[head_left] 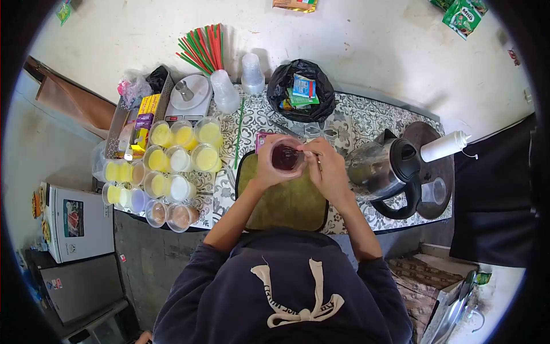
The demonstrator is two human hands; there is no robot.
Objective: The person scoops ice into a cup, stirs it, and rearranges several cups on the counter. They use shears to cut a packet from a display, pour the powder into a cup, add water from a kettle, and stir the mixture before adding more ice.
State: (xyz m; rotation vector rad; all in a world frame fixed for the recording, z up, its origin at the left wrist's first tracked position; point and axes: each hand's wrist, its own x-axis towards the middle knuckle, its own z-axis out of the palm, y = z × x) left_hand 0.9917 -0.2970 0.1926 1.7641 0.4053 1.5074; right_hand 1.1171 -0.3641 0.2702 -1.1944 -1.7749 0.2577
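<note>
**A:** In the head view, what do we have at the centre?

**B:** Our left hand (267, 167) is wrapped round a small clear plastic cup of dark red liquid (285, 156), fingers curled close on its smooth round wall. The cup is held above the table, over the 12 o'clock edge of the olive-green rounded mat (286, 203).

**A:** And the other hand?

**B:** Our right hand (327, 165) sits at 3 o'clock of the cup, thumb and fingertips pinched together at the rim. Something thin shows there, but we cannot tell what it is.

**A:** What lies around us?

**B:** At 3 o'clock stands a shiny steel kettle with a black lid and handle (382, 169), and beyond it a white squeeze bottle (444, 146) lying on its side. At 12 o'clock there is a crumpled black plastic bag (302, 92) holding sachets. At 11 o'clock we see a fan of red and green straws (203, 49) and stacked clear cups (224, 92). At 9 o'clock there is a cluster of round lidded tubs with yellow and white fillings (180, 155). Everything rests on a patterned grey-and-white tabletop (355, 123).
</note>
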